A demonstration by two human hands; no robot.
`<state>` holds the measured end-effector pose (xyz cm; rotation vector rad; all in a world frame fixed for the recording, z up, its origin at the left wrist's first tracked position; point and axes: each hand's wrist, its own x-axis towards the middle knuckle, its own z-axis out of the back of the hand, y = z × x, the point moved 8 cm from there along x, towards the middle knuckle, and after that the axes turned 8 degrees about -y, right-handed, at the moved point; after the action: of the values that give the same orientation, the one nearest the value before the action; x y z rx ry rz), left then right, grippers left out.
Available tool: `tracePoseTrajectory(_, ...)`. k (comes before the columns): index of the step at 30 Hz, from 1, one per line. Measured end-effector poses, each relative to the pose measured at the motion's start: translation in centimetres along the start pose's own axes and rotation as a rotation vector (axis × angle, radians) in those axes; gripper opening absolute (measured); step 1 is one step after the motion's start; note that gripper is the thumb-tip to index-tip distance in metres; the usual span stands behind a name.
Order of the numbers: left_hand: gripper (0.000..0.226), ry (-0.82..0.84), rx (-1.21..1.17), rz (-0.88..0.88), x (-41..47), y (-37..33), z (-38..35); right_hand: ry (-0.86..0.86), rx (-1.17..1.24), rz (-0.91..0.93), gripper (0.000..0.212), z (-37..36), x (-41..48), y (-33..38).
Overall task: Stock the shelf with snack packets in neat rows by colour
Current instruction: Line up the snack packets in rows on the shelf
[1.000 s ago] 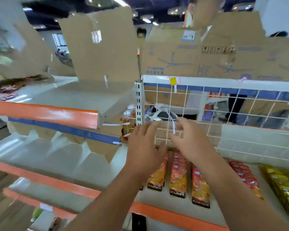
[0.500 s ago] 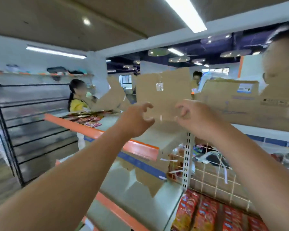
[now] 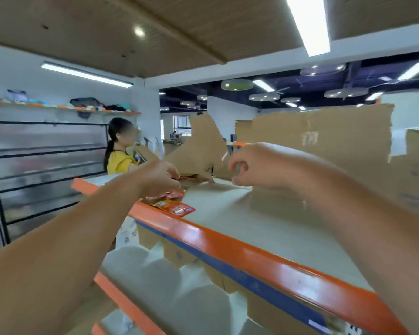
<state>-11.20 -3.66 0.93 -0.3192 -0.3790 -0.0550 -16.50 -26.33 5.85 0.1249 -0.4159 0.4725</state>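
Observation:
A small pile of red and orange snack packets lies at the left front of the top shelf, just behind its orange edge. My left hand is on top of this pile with its fingers bent down onto the packets; I cannot tell whether it grips one. My right hand hovers above the shelf to the right of the pile, fingers loosely curled and thumb apart, with nothing clearly in it.
Torn cardboard sheets and a big cardboard panel stand along the back of the shelf. A person in a yellow top stands beyond the shelf's left end. A black rack lines the left wall. A lower shelf is below.
My view has swung up from the lower shelf's rows to the top shelf. Both hands rose and moved forward; the left has come down on the packet pile.

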Motion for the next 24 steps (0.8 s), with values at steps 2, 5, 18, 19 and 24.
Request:
tracePoseTrajectory(2,0.036,0.049,0.019,-0.016,2.8,3.1,-0.8,0.098,-0.017,0.022,0.022,-2.9,4.0,2.5)
tracePoseTrajectory(5,0.038,0.12,0.053,-0.047,6.4,6.5,-2.0,0.238,-0.087,0.061,0.027,-7.1,8.6,5.9)
tracePoseTrajectory(18,0.058,0.469,0.184,-0.361,13.9,6.2,-8.1,0.659,-0.051,-0.058,0.04,-16.9,14.2,6.7)
tracePoseTrajectory(19,0.059,0.482,0.204,-0.39,14.3,5.7,-8.3,0.678,-0.064,-0.061,0.038,-16.9,14.0,6.1)
tracePoseTrajectory(24,0.058,0.533,0.21,-0.527,15.5,1.8,-10.4,0.713,-0.125,-0.149,0.038,-16.1,12.9,0.9)
